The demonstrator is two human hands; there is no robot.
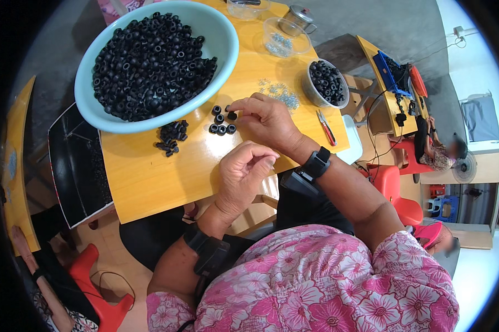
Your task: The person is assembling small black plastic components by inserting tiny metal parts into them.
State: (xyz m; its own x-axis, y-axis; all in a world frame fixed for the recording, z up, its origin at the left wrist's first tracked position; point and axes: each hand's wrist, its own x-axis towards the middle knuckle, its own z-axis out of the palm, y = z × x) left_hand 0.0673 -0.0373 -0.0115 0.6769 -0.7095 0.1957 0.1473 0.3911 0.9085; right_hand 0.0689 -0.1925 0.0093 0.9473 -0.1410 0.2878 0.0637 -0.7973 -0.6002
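Black rings just left of right hand (grip unclear), left hand pinched together

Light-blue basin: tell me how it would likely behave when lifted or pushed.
The basin is probably heavy, being piled with small black parts. Those parts lie loose, so they would likely shift if it tilted. Its wide shape suggests it would sooner slide than tip.
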